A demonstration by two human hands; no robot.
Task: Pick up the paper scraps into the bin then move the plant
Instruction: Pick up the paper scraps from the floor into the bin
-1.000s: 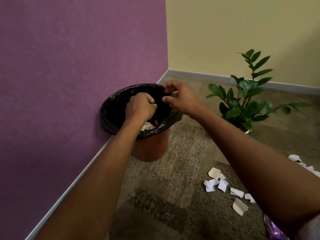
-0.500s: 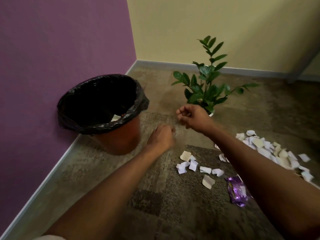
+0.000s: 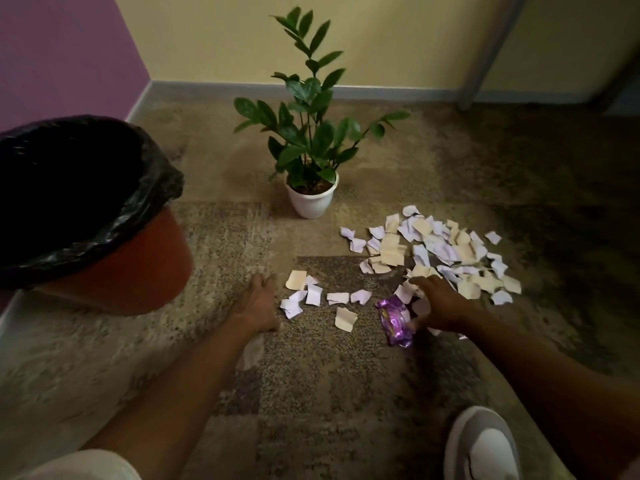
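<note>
While the left hand (image 3: 258, 304) rests flat, fingers straight, beside a few paper scraps (image 3: 438, 252) on the carpet (image 3: 311, 393), the right hand (image 3: 438, 303) curls over the pile's edge; can't tell if it's gripping any. Bin (image 3: 83, 209) sits left, plant (image 3: 310, 133) behind.

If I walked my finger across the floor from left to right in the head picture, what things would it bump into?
bin → left hand → small bunch of paper scraps → purple wrapper → right hand → big pile of paper scraps
</note>
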